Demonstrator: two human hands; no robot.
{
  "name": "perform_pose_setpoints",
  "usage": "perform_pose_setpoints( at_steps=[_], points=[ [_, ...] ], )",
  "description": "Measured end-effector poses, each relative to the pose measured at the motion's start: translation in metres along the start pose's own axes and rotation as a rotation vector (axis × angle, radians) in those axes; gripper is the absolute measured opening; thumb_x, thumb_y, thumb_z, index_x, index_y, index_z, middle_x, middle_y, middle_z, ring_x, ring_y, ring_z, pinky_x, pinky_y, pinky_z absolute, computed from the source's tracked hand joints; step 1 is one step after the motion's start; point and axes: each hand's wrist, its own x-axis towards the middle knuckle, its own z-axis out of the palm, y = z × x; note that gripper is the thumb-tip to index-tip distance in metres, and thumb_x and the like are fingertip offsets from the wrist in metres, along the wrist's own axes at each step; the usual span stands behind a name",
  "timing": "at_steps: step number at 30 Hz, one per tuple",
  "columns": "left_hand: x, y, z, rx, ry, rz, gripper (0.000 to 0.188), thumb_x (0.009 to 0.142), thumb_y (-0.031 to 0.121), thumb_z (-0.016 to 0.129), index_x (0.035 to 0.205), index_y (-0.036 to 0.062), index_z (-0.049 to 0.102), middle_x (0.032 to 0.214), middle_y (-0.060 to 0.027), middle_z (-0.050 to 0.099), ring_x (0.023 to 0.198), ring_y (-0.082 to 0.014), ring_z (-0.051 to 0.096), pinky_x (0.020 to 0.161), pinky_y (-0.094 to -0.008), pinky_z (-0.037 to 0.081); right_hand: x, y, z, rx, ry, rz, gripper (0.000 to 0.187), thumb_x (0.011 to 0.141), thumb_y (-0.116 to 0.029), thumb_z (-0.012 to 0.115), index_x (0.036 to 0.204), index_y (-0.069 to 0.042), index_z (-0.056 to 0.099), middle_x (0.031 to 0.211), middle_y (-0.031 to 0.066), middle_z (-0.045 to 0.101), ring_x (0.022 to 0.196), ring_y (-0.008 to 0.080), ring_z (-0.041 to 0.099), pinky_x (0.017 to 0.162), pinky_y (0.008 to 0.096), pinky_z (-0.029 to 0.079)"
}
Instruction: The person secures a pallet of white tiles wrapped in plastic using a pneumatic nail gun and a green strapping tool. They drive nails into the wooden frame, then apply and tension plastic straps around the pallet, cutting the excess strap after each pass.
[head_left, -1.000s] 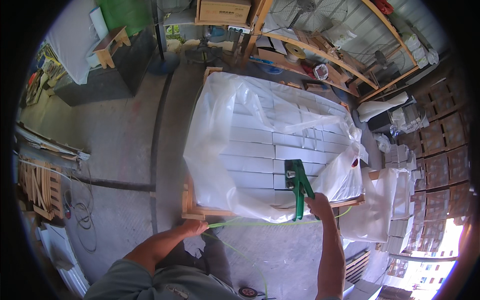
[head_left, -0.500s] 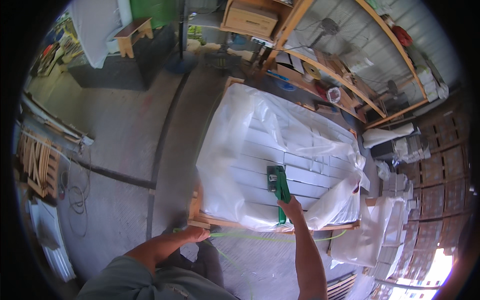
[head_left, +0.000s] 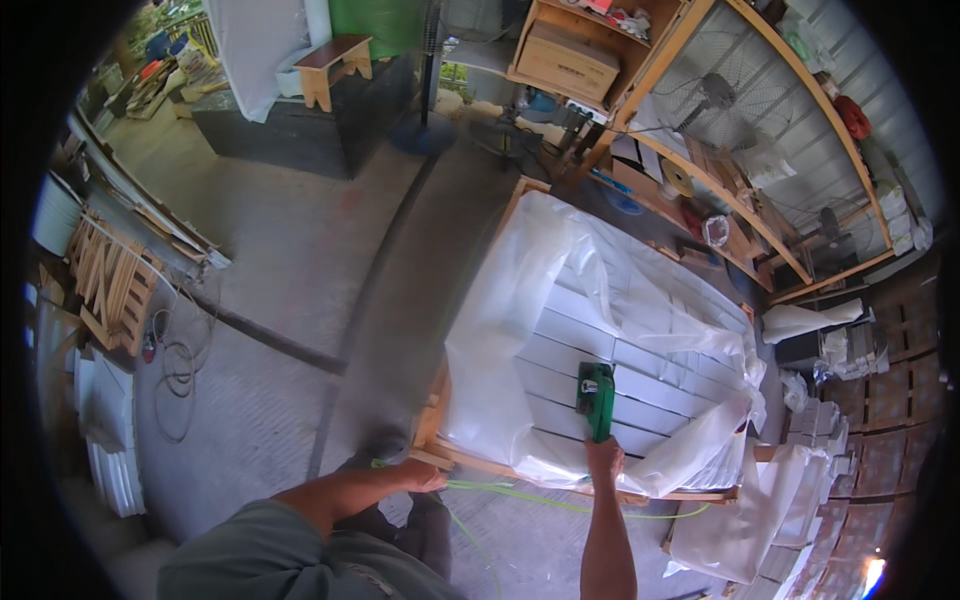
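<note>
My right hand [head_left: 604,458] is closed round the handle of a green strapping tool [head_left: 597,400], held over the front part of a stack of flat white boxes [head_left: 570,352]. Clear plastic sheeting [head_left: 500,350] is draped over the edges of the stack, which rests on a wooden pallet [head_left: 432,425]. Off the pallet's near left corner, my left hand [head_left: 422,476] grips a light green strap [head_left: 560,502]. That strap runs right along the pallet's near side, and a loose length hangs toward the floor below my left hand.
Wooden shelving [head_left: 735,170] stands behind the stack, with a large fan [head_left: 716,92] beside it. Wrapped goods [head_left: 715,535] and stacked cartons [head_left: 885,400] line the right. At left are leaning wooden pallets [head_left: 115,275] and a coiled cable [head_left: 178,375] on the concrete floor.
The view has swung left, so the scene sits farther right and lower. The strapping tool has turned and its rear handle is now less visible. Both hands keep their hold.
</note>
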Motion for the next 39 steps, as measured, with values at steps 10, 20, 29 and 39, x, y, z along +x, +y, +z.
perform_pose_setpoints(
  at_steps=[10,20,29,39],
  points=[
    [-0.001,0.001,-0.015,0.058,-0.044,0.144,0.034,0.093,0.036,0.047,0.075,0.0098,0.058,0.064,-0.0141,0.060,0.060,-0.0349,0.060,0.053,-0.0487,0.046,-0.077,0.003,-0.090,0.211,0.188,-0.012,0.033,0.071,-0.033,0.067,0.082,-0.002,0.067,0.079,0.0202,0.067,0.078,0.0372,0.065,0.071,0.0451,0.049],
    [0.008,-0.001,-0.018,0.234,-0.074,0.206,0.040,0.094,0.039,0.049,0.075,0.0054,0.060,0.064,-0.0188,0.061,0.061,-0.0371,0.062,0.055,-0.0481,0.048,-0.333,0.050,0.061,1.522,0.186,0.661,0.019,0.078,-0.016,0.063,0.073,0.002,0.062,0.061,0.0100,0.059,0.050,0.0188,0.057,0.047,0.0306,0.046],
    [0.008,0.009,-0.026,0.232,-0.137,0.154,0.048,0.096,0.042,0.046,0.080,-0.0009,0.063,0.073,-0.0235,0.063,0.069,-0.0422,0.062,0.064,-0.0502,0.048,-0.418,-0.017,0.235,1.513,-0.241,1.069,0.024,0.077,-0.019,0.063,0.067,0.003,0.061,0.058,0.0095,0.058,0.048,0.0193,0.056,0.043,0.0326,0.043],
    [0.010,-0.003,-0.019,0.340,-0.194,0.120,0.040,0.095,0.034,0.047,0.071,0.0054,0.060,0.063,-0.0091,0.062,0.060,-0.0317,0.063,0.059,-0.0427,0.050,-0.388,-0.033,0.262,1.539,-0.286,0.984,0.027,0.073,-0.022,0.063,0.066,0.003,0.064,0.059,0.0090,0.062,0.054,0.0189,0.060,0.053,0.0327,0.047]
  ],
)
